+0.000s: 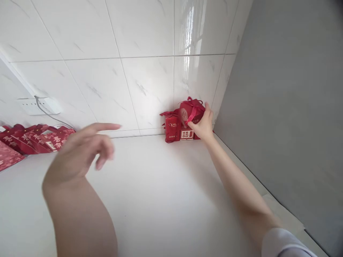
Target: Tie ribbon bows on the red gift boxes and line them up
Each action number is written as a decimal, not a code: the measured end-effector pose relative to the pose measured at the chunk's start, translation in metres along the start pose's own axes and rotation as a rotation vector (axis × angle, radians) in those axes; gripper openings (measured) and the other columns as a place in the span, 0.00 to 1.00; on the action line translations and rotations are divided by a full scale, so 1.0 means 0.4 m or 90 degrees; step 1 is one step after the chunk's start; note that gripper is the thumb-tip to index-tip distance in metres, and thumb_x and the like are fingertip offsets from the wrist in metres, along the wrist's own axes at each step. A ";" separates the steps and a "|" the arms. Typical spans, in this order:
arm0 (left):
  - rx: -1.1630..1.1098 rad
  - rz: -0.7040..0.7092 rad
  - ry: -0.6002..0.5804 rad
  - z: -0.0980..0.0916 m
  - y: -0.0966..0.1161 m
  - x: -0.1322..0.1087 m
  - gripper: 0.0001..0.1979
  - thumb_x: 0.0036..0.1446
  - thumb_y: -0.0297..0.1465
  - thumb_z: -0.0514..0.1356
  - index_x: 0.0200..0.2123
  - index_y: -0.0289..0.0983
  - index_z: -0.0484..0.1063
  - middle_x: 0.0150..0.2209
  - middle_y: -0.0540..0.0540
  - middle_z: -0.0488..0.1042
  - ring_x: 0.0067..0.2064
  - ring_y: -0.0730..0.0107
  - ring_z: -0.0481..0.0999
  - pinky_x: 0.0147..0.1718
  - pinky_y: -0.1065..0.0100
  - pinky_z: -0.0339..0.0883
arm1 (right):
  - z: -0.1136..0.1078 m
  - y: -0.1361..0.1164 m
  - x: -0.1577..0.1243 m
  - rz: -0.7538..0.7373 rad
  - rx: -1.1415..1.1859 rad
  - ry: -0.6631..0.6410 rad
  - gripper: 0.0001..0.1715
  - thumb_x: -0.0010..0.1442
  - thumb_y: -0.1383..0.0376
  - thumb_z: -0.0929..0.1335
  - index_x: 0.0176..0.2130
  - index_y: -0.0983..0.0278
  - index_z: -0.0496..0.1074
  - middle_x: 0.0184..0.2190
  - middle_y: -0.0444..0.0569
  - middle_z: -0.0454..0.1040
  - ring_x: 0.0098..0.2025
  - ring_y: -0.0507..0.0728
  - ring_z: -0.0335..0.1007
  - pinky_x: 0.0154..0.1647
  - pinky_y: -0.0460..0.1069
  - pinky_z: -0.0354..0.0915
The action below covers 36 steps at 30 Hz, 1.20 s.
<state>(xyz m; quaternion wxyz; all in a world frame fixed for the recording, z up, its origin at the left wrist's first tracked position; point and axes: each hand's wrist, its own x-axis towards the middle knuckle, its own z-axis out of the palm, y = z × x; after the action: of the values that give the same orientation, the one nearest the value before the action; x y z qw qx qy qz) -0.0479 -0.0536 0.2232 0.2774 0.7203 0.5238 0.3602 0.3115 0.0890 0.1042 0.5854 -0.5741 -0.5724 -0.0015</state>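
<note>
My right hand (203,125) reaches to the far corner of the white counter (160,192) and its fingers are closed round a red gift box with a ribbon (192,109). That box rests on or against other red boxes (175,129) set by the tiled wall. My left hand (85,151) hovers above the counter at the left, holding nothing, its index finger stretched out to the right and the other fingers loosely curled and apart.
A pile of flat red gift bags (32,141) lies at the far left by the wall. A white wall socket (40,106) with a grey cable sits above them. A grey panel (289,117) bounds the counter on the right.
</note>
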 end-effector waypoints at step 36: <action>0.357 -0.100 -0.555 0.285 -0.057 0.131 0.28 0.40 0.55 0.67 0.36 0.39 0.70 0.39 0.46 0.74 0.34 0.66 0.70 0.27 0.69 0.60 | -0.114 -0.104 -0.212 0.228 0.331 -1.056 0.21 0.57 0.50 0.73 0.38 0.65 0.72 0.20 0.42 0.74 0.18 0.49 0.66 0.19 0.43 0.64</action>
<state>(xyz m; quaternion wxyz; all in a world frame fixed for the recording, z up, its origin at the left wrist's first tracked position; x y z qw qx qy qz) 0.0415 0.0009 0.1506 0.2922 0.8084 0.4888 -0.1489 0.2852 -0.0115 0.0893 0.0853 -0.3199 -0.6961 0.6371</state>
